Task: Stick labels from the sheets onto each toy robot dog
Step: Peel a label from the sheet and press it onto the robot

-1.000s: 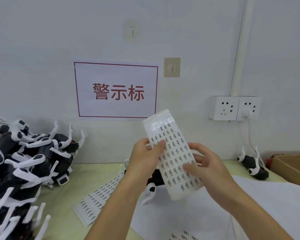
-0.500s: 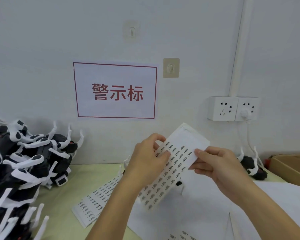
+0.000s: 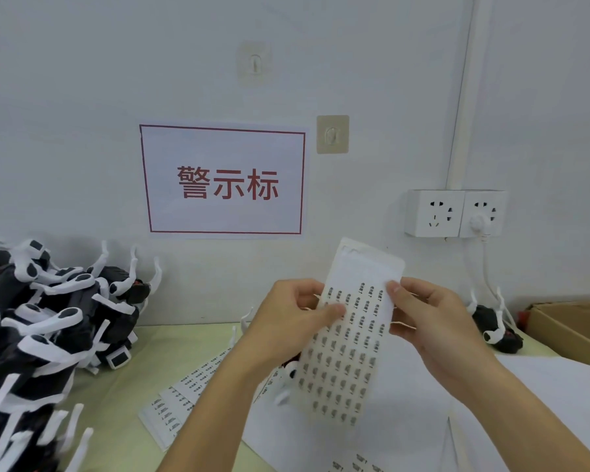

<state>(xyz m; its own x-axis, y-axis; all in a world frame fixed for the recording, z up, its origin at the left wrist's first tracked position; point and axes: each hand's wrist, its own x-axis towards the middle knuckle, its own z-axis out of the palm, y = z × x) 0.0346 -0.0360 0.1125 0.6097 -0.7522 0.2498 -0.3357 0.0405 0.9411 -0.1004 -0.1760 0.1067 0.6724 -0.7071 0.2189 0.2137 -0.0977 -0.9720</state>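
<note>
Label sheet (image 3: pixel 348 338): 1 held | left hand (image 3: pixel 286 321), right hand (image 3: pixel 423 318) both pinching it | lone dog (image 3: pixel 494 321): 1

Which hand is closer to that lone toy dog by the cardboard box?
Right. The right hand holds the label sheet just left of the lone toy dog; the left hand grips the sheet's far side.

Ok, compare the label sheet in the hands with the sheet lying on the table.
The held label sheet is lifted nearly upright, gripped by the left hand and right hand; the table sheet lies flat and untouched. The held sheet's top is blank, while the table sheet shows labels along its visible length. Both are white with rows of small dark labels.
</note>
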